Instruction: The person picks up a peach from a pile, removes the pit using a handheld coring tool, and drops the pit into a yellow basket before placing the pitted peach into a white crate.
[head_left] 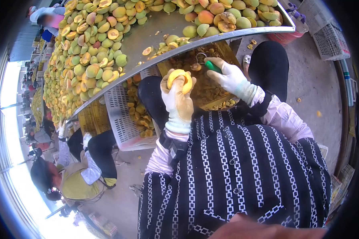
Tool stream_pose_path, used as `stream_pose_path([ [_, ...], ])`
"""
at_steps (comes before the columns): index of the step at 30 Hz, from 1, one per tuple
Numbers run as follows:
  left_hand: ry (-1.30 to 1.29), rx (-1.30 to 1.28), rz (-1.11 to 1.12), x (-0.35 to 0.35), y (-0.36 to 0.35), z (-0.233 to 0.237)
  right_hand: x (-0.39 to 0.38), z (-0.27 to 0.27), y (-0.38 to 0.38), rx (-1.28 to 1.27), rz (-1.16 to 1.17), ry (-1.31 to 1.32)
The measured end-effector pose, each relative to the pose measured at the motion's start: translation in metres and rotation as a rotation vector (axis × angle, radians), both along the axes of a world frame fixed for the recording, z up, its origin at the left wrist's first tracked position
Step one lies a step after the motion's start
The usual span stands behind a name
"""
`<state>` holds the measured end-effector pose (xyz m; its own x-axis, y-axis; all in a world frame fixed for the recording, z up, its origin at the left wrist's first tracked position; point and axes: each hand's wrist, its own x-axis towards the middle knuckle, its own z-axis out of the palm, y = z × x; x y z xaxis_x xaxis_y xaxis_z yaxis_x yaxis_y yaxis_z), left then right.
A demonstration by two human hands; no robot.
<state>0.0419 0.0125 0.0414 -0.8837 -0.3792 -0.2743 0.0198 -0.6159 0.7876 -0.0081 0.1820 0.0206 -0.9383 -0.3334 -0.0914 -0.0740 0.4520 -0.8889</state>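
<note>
My left hand (177, 104), in a white glove with a stained palm, is closed around a yellow peach half (180, 74), its thumb pressed into the hollow. In my gloved right hand (234, 81) is a pitting knife (212, 66) with a green handle and a curved metal loop at its end. A brown peach pit (196, 67) shows just beside the loop. Both hands are over a yellow crate (227, 51) of pits and scraps in front of my lap. Above them runs the metal rim of a sorting table (211, 38) heaped with cut peaches (93, 59).
A white crate (115, 115) of peach halves stands left of my knee, with a yellow crate (92, 117) beyond it. Another person (73, 179) sits at left, gloved hands near the table edge. Grey crates (329, 42) and a red tub (285, 38) stand at upper right.
</note>
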Motion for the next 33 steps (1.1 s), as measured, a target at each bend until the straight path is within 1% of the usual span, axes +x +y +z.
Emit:
stream_pose_path([
  [2,0.028,-0.018,0.005,-0.002,-0.002,-0.009,0.004,0.013,-0.007,-0.16,0.07,0.059],
  [3,0.05,-0.033,0.009,-0.002,-0.002,-0.012,0.007,0.023,-0.008,-0.102,0.106,0.024],
  [5,0.064,-0.063,0.026,-0.003,0.0,-0.013,0.012,0.028,-0.012,-0.05,0.164,0.111],
  [6,0.076,-0.094,0.051,-0.003,0.0,-0.014,0.012,0.028,-0.013,0.042,0.186,0.156],
  [7,0.075,-0.093,0.053,-0.001,0.002,-0.01,0.009,0.025,-0.011,0.043,0.188,0.156],
  [9,0.017,-0.048,0.051,0.005,0.002,0.005,-0.005,0.012,-0.003,0.193,0.035,-0.003],
  [10,0.029,-0.066,0.063,0.007,-0.002,0.008,-0.011,-0.002,0.005,0.249,-0.009,0.03],
  [11,0.046,-0.081,0.079,0.008,-0.008,0.011,-0.012,-0.006,0.007,0.25,-0.022,0.067],
  [13,0.073,-0.127,0.149,0.01,-0.026,0.011,-0.007,-0.006,0.003,0.21,0.037,0.104],
  [14,0.069,-0.178,0.185,0.013,-0.042,0.01,-0.006,0.004,0.0,0.164,0.074,0.04],
  [15,0.074,-0.229,0.217,0.017,-0.06,0.008,-0.007,0.002,-0.002,0.144,0.084,0.054],
  [17,0.085,-0.434,0.383,0.027,-0.098,0.001,-0.014,-0.008,0.002,0.124,0.117,0.026],
  [18,-0.022,-0.714,0.411,0.032,-0.122,-0.005,-0.018,-0.006,0.008,0.179,0.162,-0.047],
  [19,-0.132,-0.994,0.44,0.031,-0.137,-0.002,-0.021,-0.01,0.012,0.218,0.182,-0.044],
  [20,-0.251,-1.206,0.5,0.027,-0.147,-0.004,-0.023,-0.018,0.015,0.23,0.19,-0.053],
  [21,-0.242,-1.218,0.499,0.015,-0.147,0.0,-0.025,-0.022,0.015,0.241,0.197,-0.066],
  [22,-0.175,-1.436,0.363,0.001,-0.147,0.003,-0.027,-0.022,0.015,0.242,0.216,-0.12],
  [23,-0.103,-1.645,0.219,-0.015,-0.145,0.005,-0.028,-0.028,0.014,0.221,0.244,-0.091],
  [24,-0.052,-1.121,0.071,-0.042,-0.122,0.01,-0.03,-0.03,0.014,0.24,0.28,-0.105],
  [25,-0.035,-1.194,-0.05,-0.069,-0.106,0.015,-0.031,-0.032,0.014,0.26,0.315,-0.121],
  [26,0.05,-1.289,-0.186,-0.099,-0.093,0.013,-0.033,-0.036,0.015,0.291,0.344,-0.139],
  [27,0.011,-1.375,-0.273,-0.127,-0.072,0.013,-0.034,-0.035,0.018,0.324,0.372,-0.137],
  [28,0.015,-1.581,-0.431,-0.156,-0.057,0.015,-0.036,-0.035,0.02,0.346,0.394,-0.142],
  [29,0.09,-1.437,-0.553,-0.187,-0.054,-0.013,-0.038,-0.036,0.022,0.366,0.413,-0.151],
  [30,0.09,-1.646,-0.694,-0.203,-0.031,-0.001,-0.04,-0.033,0.027,0.359,0.402,-0.164],
  [31,0.126,-1.834,-0.782,-0.22,-0.023,-0.011,-0.042,-0.033,0.031,0.358,0.387,-0.167],
  [33,-0.083,-2.14,-0.924,-0.237,-0.002,-0.021,-0.045,-0.036,0.038,0.36,0.364,-0.18],
])
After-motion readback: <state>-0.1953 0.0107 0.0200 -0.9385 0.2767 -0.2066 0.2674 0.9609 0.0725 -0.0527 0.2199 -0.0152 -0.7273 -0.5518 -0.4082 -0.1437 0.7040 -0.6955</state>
